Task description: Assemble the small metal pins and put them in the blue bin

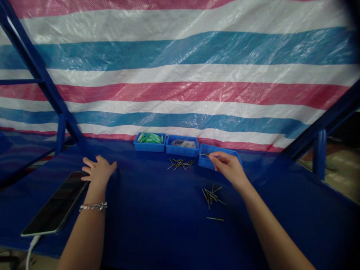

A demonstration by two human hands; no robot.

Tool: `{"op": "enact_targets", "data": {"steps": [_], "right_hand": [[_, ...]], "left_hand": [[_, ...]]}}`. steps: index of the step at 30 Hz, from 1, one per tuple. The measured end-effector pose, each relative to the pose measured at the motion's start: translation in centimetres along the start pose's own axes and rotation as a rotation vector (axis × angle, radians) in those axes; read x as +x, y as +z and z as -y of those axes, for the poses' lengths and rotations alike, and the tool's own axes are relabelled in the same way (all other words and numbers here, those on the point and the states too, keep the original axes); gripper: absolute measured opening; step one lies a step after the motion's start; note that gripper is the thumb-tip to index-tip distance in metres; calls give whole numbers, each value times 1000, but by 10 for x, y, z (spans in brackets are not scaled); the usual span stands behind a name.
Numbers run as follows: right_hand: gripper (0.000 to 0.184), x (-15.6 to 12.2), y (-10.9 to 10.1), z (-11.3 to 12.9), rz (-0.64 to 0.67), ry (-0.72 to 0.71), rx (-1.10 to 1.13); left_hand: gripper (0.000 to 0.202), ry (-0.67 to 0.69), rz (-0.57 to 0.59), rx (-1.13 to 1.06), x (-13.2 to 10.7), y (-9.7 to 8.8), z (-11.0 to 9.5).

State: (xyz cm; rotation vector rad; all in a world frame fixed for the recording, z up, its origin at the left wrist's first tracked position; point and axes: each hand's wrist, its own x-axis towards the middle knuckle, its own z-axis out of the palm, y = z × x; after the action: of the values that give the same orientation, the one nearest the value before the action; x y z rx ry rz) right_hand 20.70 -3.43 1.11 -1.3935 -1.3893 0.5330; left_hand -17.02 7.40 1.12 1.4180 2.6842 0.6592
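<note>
Right hand [229, 168] is pinching a thin metal pin [203, 154] level between thumb and fingertips, over the rightmost blue plastic bin [206, 163]; left hand [98, 171] is resting open beside a dark tablet [54, 202].

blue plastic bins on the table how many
3. The left blue plastic bin holds green packets, the middle one a clear plastic bag, and the right one sits partly behind the right hand. None look hidden.
</note>
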Motion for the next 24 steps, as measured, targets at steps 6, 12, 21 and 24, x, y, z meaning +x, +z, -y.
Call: {"op": "enact_targets", "data": {"steps": [6, 12, 21, 24], "right_hand": [[34, 1, -8, -2, -90, 5, -56], [38, 2, -18, -7, -237, -21, -259], [32, 5, -24, -18, -358, -34, -449], [31, 4, -25, -20, -398, -1, -527]], "left_hand": [[51, 202, -243, 4, -16, -6, -11], [35, 573, -289, -96, -62, -14, -45], [24, 1378, -72, -212, -152, -2, -85], [28, 1470, 16, -212, -160, 11, -81]]}}
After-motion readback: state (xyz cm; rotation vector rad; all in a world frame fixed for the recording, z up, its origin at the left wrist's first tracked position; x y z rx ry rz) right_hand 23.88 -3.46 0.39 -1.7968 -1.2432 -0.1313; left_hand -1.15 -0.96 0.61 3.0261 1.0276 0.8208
